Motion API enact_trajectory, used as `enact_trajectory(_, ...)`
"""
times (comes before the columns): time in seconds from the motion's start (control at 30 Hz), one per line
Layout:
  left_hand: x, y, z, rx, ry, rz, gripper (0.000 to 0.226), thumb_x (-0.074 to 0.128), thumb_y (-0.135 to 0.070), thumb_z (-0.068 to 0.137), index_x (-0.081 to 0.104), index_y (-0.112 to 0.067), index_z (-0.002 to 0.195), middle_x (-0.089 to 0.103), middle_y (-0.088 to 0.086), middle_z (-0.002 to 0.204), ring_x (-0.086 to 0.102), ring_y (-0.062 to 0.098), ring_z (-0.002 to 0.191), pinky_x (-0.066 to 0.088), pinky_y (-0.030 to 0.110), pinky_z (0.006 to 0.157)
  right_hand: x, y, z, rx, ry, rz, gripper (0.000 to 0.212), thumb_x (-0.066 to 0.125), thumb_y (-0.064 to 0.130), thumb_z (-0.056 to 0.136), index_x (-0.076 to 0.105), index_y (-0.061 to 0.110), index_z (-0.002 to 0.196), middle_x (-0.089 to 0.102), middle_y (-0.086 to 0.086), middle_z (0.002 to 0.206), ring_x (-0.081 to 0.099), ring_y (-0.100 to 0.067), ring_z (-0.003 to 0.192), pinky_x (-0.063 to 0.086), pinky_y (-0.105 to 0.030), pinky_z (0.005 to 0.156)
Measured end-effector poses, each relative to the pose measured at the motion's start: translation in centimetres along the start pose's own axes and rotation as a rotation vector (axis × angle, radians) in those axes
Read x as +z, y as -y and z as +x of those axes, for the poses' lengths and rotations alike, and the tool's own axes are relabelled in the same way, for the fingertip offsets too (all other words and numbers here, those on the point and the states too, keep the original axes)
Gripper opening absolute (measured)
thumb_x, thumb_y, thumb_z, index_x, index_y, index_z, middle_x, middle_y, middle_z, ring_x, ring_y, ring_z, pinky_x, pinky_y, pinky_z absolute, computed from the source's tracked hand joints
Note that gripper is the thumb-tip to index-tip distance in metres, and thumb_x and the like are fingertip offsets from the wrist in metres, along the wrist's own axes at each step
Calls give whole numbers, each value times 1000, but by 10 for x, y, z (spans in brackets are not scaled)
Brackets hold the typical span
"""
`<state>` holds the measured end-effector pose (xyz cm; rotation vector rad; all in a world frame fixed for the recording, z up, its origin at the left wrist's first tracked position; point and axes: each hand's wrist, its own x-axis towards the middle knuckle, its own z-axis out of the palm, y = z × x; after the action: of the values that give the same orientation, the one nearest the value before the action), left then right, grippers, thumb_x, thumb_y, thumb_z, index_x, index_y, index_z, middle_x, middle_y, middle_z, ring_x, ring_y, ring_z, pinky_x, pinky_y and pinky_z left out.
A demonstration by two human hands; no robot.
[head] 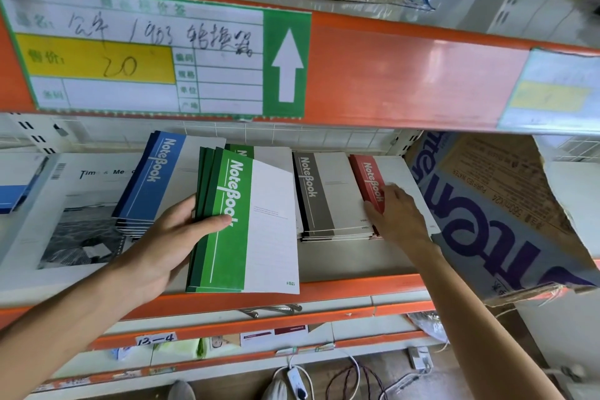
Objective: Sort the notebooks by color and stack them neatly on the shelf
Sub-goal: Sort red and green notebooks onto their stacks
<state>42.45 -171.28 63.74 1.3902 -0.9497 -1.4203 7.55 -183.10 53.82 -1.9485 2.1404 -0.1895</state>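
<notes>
On the orange-edged shelf (357, 289): four colour groups of notebooks, two hands at work.

Cardboard box (506, 211) at far right, leaning on the shelf. Blue notebooks (152, 178) stacked at left, partly over a large photo book (65, 214). Green notebooks (240, 224), fanned bundle at centre, front end over the shelf edge; left hand (168, 237) grips its left side, thumb on the top cover. Grey notebooks (319, 195) stacked just right of it. Red notebooks (370, 178) beside the box; right hand (396, 214) rests on them, fingers curled at the red spine edge.
</notes>
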Motion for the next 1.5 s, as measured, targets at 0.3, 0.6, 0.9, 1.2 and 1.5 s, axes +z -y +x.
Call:
enact_trajectory(0.3, -2, -1, -3, 31, -17, -25, 31, 61, -3, 88, 58, -34, 91, 70, -27, 73, 61, -16, 58, 46, 4, 51, -1, 5, 12, 13, 0, -27, 67, 45, 58, 98, 33, 12, 146, 45, -12, 144, 45, -30, 131, 45, -50, 106)
enact_trajectory(0.6, -11, 2, -5, 26, -4, -12, 30, 62, -5, 87, 58, -34, 94, 69, -27, 71, 63, -14, 64, 50, 9, 63, -11, 31, -7, -18, -73, 121, 63, 44, 55, 100, 39, 10, 143, 48, -14, 142, 50, -32, 128, 47, -50, 104)
enact_trajectory(0.9, -13, 5, -1, -9, 17, -13, 30, 67, -7, 83, 62, -29, 102, 74, -16, 88, 70, 1, 84, 54, 15, 62, 3, 129, -108, 49, 365, 1127, 23, 62, 25, 99, 72, 4, 100, 75, -15, 96, 74, -24, 88, 62, -35, 75)
enact_trajectory(1.2, -16, 18, 2, -78, -80, -54, 23, 61, -31, 90, 61, -36, 113, 63, -26, 102, 54, -8, 98, 35, 29, 98, 22, 129, -105, 166, 303, 1232, 13, 74, 15, 89, 69, 5, 96, 71, -11, 83, 68, -17, 77, 56, -27, 63)
enact_trajectory(1.5, -71, 5, -1, -50, -288, -93, 18, 57, -20, 94, 64, -31, 107, 69, -11, 100, 63, 8, 93, 47, 28, 72, -1, 120, -19, 168, 62, 1042, 8, 76, 14, 88, 69, 16, 85, 71, -6, 83, 62, -20, 68, 53, -26, 54)
